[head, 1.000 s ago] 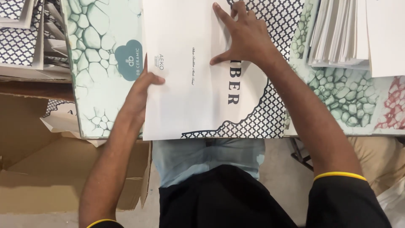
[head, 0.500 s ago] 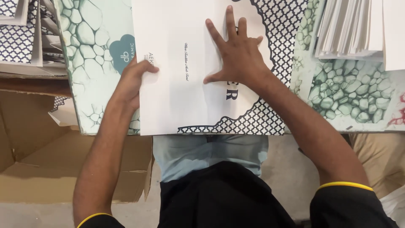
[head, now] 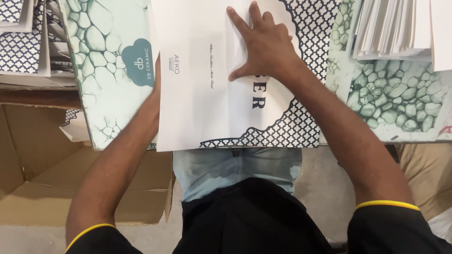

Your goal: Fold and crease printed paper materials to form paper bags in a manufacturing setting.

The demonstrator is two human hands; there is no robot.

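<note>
A large white printed sheet [head: 197, 94] lies over a card with a black-and-white lattice pattern [head: 301, 127] on the work surface in front of me. My right hand [head: 263, 44] rests flat on the white sheet near its fold, fingers spread, pressing down. My left forearm [head: 127, 155] reaches up to the sheet's left edge. The left hand itself is hidden beneath that edge, between the white sheet and a green marbled card [head: 108, 70].
A stack of white sheets [head: 395, 28] sits at the upper right on another green marbled card [head: 391, 103]. More lattice-patterned cards [head: 23, 47] are piled at the upper left. An opened brown cardboard box [head: 56, 178] lies on the floor at my left.
My left hand, which gripped the sheet's left edge, has slid under it and out of sight. My right hand stays pressed on the sheet. The view has shifted slightly.
</note>
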